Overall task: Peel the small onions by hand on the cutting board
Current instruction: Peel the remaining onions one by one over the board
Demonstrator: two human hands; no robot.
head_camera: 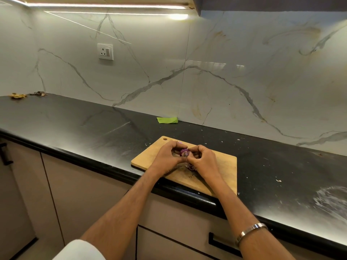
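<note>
On black counter (75,128), wood board (225,166), marble wall (225,53), both hands w/ onion (185,152)

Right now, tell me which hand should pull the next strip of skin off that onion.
Probably the right hand: its fingertips pinch at the onion, above loose peel on the cutting board. The left hand cups and steadies it.

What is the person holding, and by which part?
A small purple onion, pinched on its sides between the fingertips of the left hand and right hand.
</note>
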